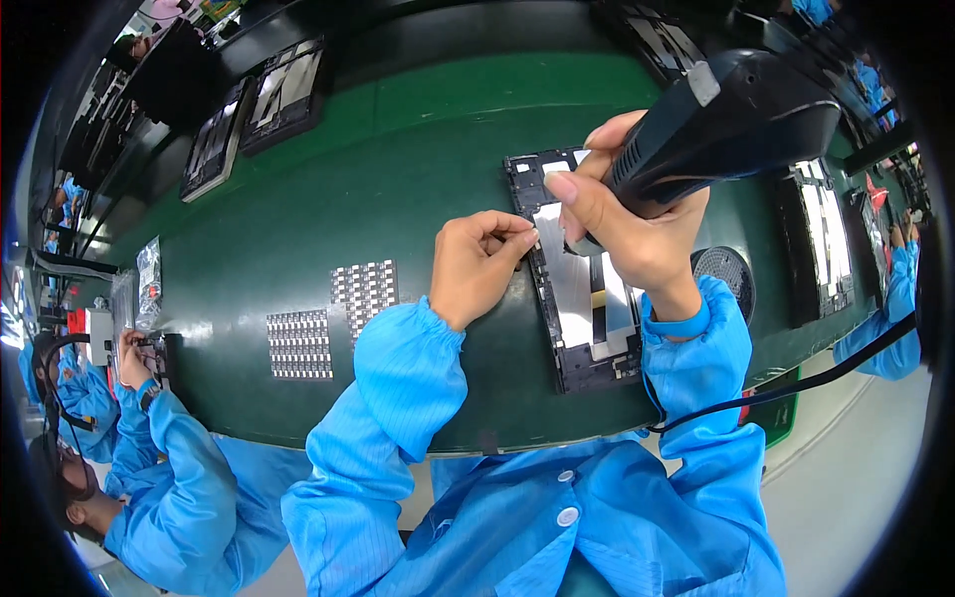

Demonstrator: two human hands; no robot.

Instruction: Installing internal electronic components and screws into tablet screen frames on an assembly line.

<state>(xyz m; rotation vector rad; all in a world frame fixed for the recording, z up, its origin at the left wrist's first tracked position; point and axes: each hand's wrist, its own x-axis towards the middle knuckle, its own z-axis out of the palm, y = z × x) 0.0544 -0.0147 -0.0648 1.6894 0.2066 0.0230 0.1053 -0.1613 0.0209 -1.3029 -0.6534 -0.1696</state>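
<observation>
Under my hands lies a flat, open tablet-like device (564,284) with a black frame and silver metal plates. My left hand (476,261) is closed in a pinch at the device's left edge. What it pinches, if anything, is too small to make out. My right hand (637,224) is wrapped round a black handheld power tool (726,129) with vent slots on its side. The tool's narrow end points down over the upper part of the device; its very tip is hidden by my fingers. Left of my left hand lie two sheets of small parts (299,345) in rows.
A round black mesh-topped object (724,274) sits beside my right sleeve. More open devices (821,244) stand at the right and far left. A black cable (796,386) runs off to the right. At the left, a co-worker (189,478) works near a clear bag (148,284).
</observation>
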